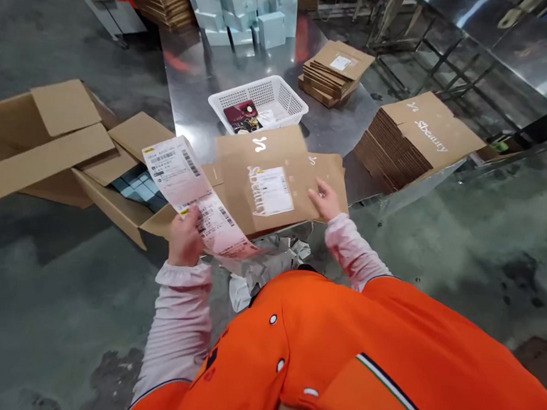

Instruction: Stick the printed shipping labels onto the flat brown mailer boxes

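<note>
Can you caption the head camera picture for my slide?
Left hand holds a shipping label; right hand touches a flat carton.

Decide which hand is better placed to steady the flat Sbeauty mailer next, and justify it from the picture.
Probably the right hand: it touches the cardboard mailer, while the left hand is occupied holding the printed shipping labels.

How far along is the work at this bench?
Done: a white label is already on the flat Sbeauty mailer. In hand: the left hand grips a long printed label sheet; the right hand rests on the mailer. Remaining: flat mailer stacks and pale blue boxes sit on the steel table.
</note>
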Motion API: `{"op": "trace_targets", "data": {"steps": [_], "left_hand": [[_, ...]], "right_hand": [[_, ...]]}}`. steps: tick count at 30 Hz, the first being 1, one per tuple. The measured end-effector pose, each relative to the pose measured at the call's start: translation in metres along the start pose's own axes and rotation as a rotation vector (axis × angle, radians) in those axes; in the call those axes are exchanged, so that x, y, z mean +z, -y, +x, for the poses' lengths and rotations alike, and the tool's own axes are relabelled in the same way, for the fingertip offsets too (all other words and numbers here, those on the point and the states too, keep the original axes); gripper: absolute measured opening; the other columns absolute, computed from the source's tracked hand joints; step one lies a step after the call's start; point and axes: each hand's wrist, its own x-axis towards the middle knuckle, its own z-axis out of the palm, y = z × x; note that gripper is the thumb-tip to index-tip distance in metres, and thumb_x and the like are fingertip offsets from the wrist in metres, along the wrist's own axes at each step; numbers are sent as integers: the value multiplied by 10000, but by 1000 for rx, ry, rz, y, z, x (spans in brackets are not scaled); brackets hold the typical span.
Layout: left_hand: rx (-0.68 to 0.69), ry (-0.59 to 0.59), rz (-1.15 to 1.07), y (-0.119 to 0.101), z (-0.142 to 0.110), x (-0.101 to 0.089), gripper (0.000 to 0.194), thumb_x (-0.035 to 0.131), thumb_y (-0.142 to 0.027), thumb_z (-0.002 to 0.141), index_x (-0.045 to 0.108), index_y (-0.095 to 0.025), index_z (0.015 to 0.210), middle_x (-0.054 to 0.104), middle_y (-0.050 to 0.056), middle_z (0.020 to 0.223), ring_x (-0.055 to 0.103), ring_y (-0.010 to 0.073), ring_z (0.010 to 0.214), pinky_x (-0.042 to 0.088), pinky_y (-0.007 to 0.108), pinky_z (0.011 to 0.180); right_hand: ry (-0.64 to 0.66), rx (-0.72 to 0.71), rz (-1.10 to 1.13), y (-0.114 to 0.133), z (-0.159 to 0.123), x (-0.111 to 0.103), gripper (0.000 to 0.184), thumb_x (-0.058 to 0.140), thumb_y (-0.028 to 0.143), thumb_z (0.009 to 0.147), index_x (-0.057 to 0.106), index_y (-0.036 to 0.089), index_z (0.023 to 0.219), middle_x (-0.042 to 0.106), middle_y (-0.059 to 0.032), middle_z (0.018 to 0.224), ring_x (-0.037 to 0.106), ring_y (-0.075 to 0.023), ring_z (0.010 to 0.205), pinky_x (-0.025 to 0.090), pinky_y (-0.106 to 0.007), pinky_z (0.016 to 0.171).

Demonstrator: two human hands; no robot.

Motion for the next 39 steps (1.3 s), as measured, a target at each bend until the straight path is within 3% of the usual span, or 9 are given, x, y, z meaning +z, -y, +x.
{"op": "trace_targets", "data": {"steps": [2,4,9,13,21,25,29,33,39], "left_hand": [[31,63,-6,-3,-20,3,401,729,-412,733,642,-135,1009,705,107,1010,653,246,1009,528,340,893],[66,143,-12,0,-39,6,475,768,-412,693,626,-177,1080,699,82,1057,652,228,1018,529,324,889],[-73,483,91,16,-69,15,461,805,-407,661,662,-159,1023,704,110,1065,662,242,989,534,340,866],[-59,292,-30,27,-65,13,474,817,-425,634,689,-144,993,710,119,1058,660,239,964,517,345,861],[-53,-37,-30,55,-73,19,370,762,-491,659,674,-133,702,665,30,690,569,130,640,460,240,642],[-47,-297,42,81,-64,24,403,746,-520,663,610,-142,632,595,1,595,532,116,584,416,218,556],[-254,-150,-64,112,-51,11,473,827,-434,565,695,-126,899,720,96,872,661,213,789,518,309,715],[-474,-44,-121,147,-77,-13,493,853,-374,506,695,-133,906,722,151,1000,674,308,961,525,425,887],[-712,109,-136,167,-158,-59,511,867,-414,481,722,-155,897,722,178,1027,673,349,1002,514,462,938]], "right_hand": [[-43,56,-209,3,4,-34,884,625,622,771,445,33,1405,461,-247,1427,444,-333,1341,347,-485,1137],[59,86,-384,16,0,-33,911,734,589,685,485,34,1363,494,-275,1374,463,-378,1303,378,-540,1091],[679,-51,241,60,-52,68,845,761,642,613,586,103,1240,656,-169,1173,638,-280,1062,517,-441,948],[707,-9,419,73,-85,116,685,713,674,641,672,127,1051,717,-116,1041,679,-241,940,544,-418,889],[674,-210,-42,108,-51,114,282,706,408,777,753,150,881,739,-50,801,667,-171,729,525,-292,706],[668,-250,-86,105,-39,141,188,712,318,782,764,163,875,735,-46,834,667,-169,774,524,-295,750],[566,-311,-167,88,-2,195,108,763,237,725,759,142,776,688,-77,1048,631,-171,973,488,-297,923],[414,-292,-442,76,46,240,184,756,319,739,764,182,862,596,-68,1269,523,-224,1173,391,-386,1060],[521,-492,-790,72,53,262,858,718,488,743,411,110,1449,247,-205,1567,203,-393,1448,159,-625,1143]]}}
